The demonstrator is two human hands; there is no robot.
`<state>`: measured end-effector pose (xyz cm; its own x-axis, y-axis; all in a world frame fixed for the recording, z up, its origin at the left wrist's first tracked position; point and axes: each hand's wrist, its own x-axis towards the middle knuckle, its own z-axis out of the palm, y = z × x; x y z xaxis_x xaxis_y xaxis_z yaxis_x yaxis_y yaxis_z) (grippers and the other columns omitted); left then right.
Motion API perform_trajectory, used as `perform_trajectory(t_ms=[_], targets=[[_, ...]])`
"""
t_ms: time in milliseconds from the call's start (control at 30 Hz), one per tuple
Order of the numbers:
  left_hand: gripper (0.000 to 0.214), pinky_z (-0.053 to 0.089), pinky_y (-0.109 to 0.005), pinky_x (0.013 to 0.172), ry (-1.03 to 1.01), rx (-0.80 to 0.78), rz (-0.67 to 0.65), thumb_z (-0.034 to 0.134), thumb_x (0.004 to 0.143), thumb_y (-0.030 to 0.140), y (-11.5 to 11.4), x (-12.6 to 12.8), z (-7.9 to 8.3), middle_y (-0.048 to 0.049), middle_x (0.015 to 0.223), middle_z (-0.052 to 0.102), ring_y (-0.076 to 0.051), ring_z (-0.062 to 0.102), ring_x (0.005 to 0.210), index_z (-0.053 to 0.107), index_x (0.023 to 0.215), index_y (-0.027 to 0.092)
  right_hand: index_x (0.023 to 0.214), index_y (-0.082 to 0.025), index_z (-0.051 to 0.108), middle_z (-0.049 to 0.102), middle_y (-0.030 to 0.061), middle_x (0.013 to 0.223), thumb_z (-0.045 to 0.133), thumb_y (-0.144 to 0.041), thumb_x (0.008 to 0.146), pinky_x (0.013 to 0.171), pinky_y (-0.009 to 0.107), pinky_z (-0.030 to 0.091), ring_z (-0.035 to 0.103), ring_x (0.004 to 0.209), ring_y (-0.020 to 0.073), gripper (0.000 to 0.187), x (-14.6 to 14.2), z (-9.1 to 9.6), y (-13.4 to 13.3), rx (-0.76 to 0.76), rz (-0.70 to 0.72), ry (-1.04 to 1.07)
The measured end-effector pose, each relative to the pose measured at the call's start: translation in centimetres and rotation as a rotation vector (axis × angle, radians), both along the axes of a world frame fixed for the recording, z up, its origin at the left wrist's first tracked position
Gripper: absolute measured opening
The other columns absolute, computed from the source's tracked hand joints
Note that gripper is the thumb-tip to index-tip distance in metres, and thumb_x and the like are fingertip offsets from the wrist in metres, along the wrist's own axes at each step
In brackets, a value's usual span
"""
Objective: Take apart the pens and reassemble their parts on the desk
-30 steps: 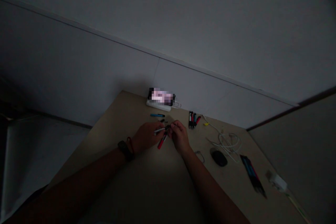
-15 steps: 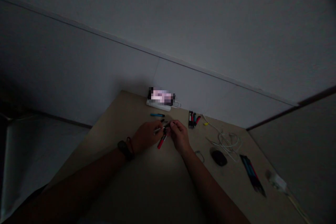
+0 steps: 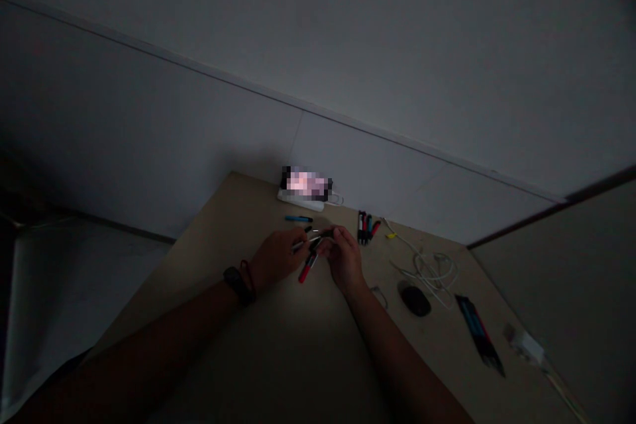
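Note:
Closed fingers of my left hand [image 3: 279, 255] pinch a slim pale pen piece [image 3: 300, 245]. Opposite it, my right hand [image 3: 345, 260] has thumb and forefinger together on a dark pen part [image 3: 326, 233], with its other fingers curled loosely. A thin light rod spans the gap between the hands; which part it belongs to I cannot tell. Just below, a red and black pen [image 3: 306, 270] lies slanted, its upper end partly hidden near my fingers. Beyond the left hand rests a blue pen [image 3: 298, 218].
On the dim table [image 3: 258, 344], a blurred lit screen [image 3: 305, 182] stands on a white base by the wall. To the right are several pens [image 3: 365, 228], a coiled white cable [image 3: 430, 271], a black mouse [image 3: 415, 299], another pen bundle [image 3: 477, 334] and a white plug [image 3: 529, 347].
My right hand has shifted slightly right, and its fingers have opened out a little. The gap between the hands is wider, showing more of the thin rod. My left hand stays nearly still.

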<state>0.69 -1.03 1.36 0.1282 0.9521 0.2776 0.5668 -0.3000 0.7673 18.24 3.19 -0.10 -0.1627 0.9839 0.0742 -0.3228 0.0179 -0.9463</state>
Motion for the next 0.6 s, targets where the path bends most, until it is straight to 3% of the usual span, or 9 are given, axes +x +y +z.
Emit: perform_trajectory(t_ms=[200,600], targets=[[0.017,0.037,-0.026,0.06,-0.01,0.004,0.018,0.054,0.093,0.031,0.17,-0.03,-0.26,-0.0005,0.074,0.068,-0.015,0.06,0.065,0.064,0.085,0.02,0.101,-0.021,0.069,0.075,0.004,0.085,0.08,-0.047,0.078,0.047,0.024,0.052,0.066,0.054,0.0133,0.036,0.17,0.22,0.12,-0.055,-0.039,0.075],[0.017,0.037,-0.026,0.059,-0.033,-0.002,0.044,0.054,0.093,0.031,0.04,-0.07,-0.07,0.0002,0.072,0.067,-0.015,0.059,0.063,0.063,0.085,0.02,0.108,-0.023,0.071,0.075,0.0037,0.084,0.077,-0.041,0.081,0.047,0.024,0.054,0.067,0.056,0.0141,0.034,0.48,-0.25,0.5,-0.059,-0.056,0.09]])
